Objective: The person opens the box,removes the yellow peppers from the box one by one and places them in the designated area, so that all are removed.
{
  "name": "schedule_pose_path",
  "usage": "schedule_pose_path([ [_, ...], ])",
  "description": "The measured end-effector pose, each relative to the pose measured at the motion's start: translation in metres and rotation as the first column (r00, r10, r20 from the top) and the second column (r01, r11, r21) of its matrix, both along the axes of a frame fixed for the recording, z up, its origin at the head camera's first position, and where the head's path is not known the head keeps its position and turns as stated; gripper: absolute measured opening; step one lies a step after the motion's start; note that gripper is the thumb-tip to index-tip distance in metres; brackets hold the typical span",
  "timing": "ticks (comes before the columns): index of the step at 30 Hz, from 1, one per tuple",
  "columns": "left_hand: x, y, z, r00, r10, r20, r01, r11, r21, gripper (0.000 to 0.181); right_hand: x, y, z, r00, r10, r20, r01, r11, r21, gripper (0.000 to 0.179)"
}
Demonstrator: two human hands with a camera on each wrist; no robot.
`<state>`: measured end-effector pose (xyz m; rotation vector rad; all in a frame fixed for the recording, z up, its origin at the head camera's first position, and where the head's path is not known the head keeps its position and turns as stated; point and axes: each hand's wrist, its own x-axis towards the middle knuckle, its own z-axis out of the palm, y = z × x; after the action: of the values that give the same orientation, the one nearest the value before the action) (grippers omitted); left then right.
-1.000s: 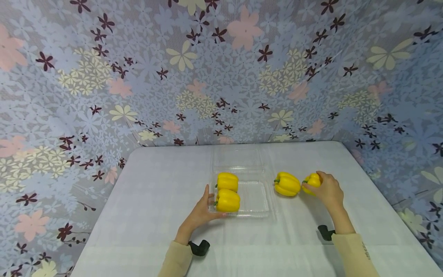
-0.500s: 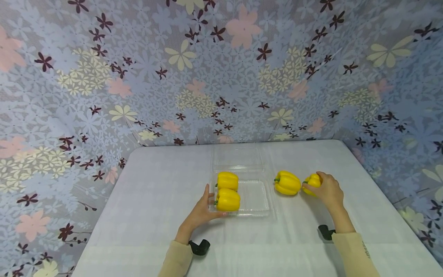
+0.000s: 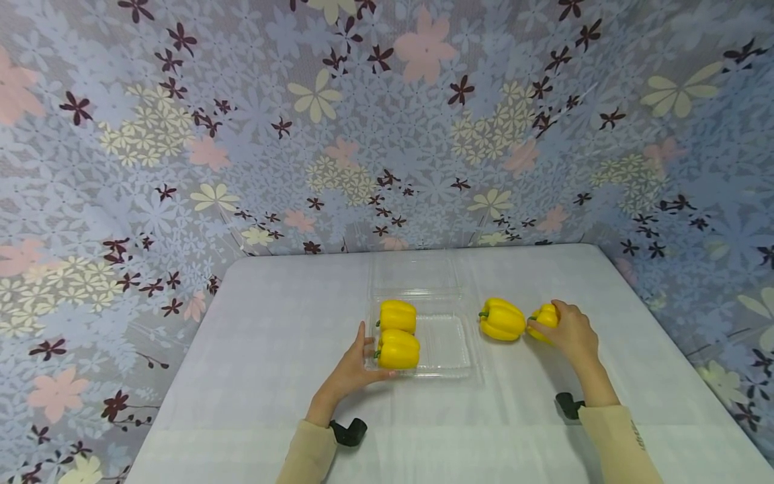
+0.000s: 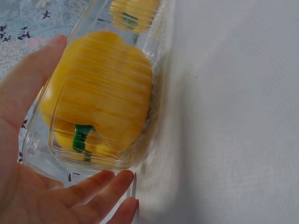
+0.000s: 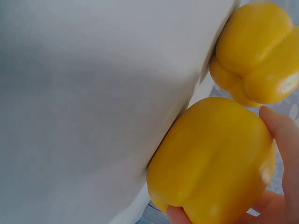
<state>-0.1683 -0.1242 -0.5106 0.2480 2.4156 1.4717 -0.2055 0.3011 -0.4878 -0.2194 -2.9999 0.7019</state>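
Observation:
A clear plastic container (image 3: pixel 444 341) stands mid-table with its lid (image 3: pixel 414 274) folded back. Two yellow bell peppers lie in its left half, the rear one (image 3: pixel 397 317) behind the front one (image 3: pixel 399 349). My left hand (image 3: pixel 349 368) holds the front left corner, thumb along the near side and fingers at the left end. To the right, my right hand (image 3: pixel 576 334) grips another yellow bell pepper (image 5: pixel 212 158) between thumb and fingers, low at the tablecloth. A further bell pepper (image 3: pixel 502 320) lies just left of it.
A white cloth covers the table (image 3: pixel 290 302). Behind and beside it hangs flowered fabric (image 3: pixel 387 134). Black wrist mounts, the left one (image 3: pixel 349 433) and the right one (image 3: pixel 568 405), jut out from the sleeves.

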Motion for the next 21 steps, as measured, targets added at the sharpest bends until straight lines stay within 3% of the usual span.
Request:
schedule_pose_path([
  [8, 0.0003, -0.0005, -0.0002, 1.000, -0.001, 0.005, 0.001, 1.000, 0.008, 0.121, -0.0004, -0.0007, 0.0005, 0.999, 0.020, 0.047, -0.021, 1.000, 0.010, 0.083],
  [21, 0.0017, -0.0003, 0.0001, 1.000, -0.004, 0.006, 0.004, 1.000, 0.005, 0.121, 0.0039, -0.0017, 0.0007, 1.000, 0.000, 0.029, 0.001, 1.000, -0.014, 0.091],
])
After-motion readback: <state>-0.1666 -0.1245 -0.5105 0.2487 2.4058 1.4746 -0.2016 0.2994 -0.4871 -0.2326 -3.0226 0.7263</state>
